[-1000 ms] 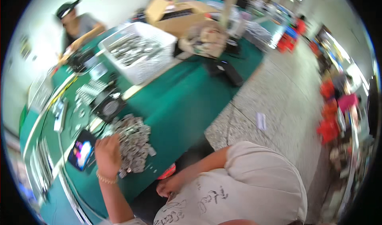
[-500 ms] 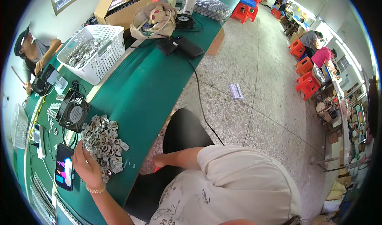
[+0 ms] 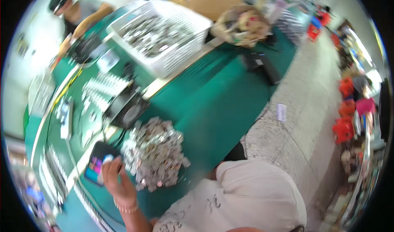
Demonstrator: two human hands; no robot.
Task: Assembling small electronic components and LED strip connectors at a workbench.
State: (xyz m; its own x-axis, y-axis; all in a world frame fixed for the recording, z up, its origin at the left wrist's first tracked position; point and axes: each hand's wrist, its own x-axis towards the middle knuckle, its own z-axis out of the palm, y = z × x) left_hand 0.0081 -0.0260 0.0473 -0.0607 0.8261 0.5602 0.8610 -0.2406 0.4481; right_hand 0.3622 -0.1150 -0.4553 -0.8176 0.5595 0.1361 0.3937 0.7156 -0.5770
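My left hand (image 3: 119, 182), with a beaded bracelet on its wrist, is over the lower right edge of a phone (image 3: 95, 168) with a lit, colourful screen. Its fingers are bent and a little apart, with nothing visible between them. Blur hides whether the fingertips touch the screen. Right beside the hand lies a heap of small silvery metal parts (image 3: 158, 154) on the green table (image 3: 197, 105). My right hand is out of sight, behind my pale shirt (image 3: 254, 191).
Beyond the heap stands a black fan (image 3: 128, 109). Farther back are a white basket (image 3: 180, 53) of metal parts, an open carton (image 3: 213, 4) and a stuffed paper bag (image 3: 242, 27). A power strip (image 3: 67, 119) lies at left. A co-worker (image 3: 78, 16) sits across the table.
The view has turned left, so the table things appear farther right. My left hand has gone from the heap's edge to the phone. My right hand has passed out of sight.
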